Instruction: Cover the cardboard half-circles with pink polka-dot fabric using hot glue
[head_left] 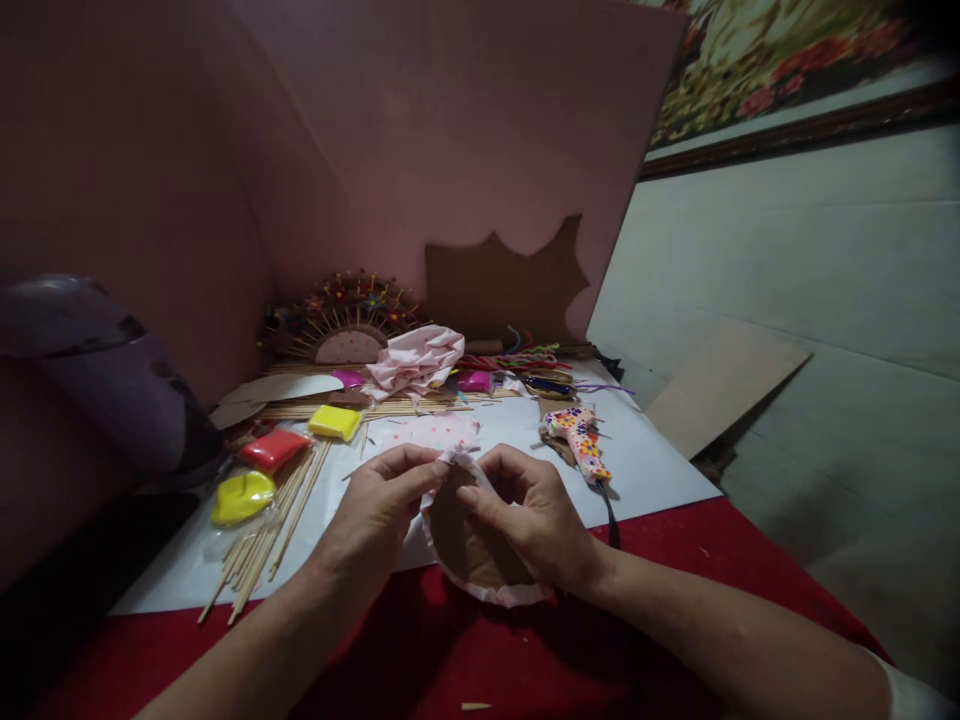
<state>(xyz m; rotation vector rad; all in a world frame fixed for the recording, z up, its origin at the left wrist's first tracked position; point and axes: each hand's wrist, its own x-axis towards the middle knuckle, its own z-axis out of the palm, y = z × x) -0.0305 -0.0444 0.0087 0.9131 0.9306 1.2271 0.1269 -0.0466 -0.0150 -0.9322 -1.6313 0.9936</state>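
Between my hands is a rounded brown cardboard piece with pale pink fabric folded over its rim. My left hand pinches the fabric at the top edge, thumb against the fingers. My right hand grips the upper right edge, its thumb lying on the cardboard face. The piece is tilted up above the red cloth, its brown side toward me. Just beyond my fingers lies a scrap of pink dotted fabric. A flower-patterned glue gun rests to the right of my right hand.
Wooden sticks and packets of yellow clay and red clay lie at left. Crumpled pink fabric, a decorated stick fan and a cut cardboard sheet are at the back. White paper covers part of the table.
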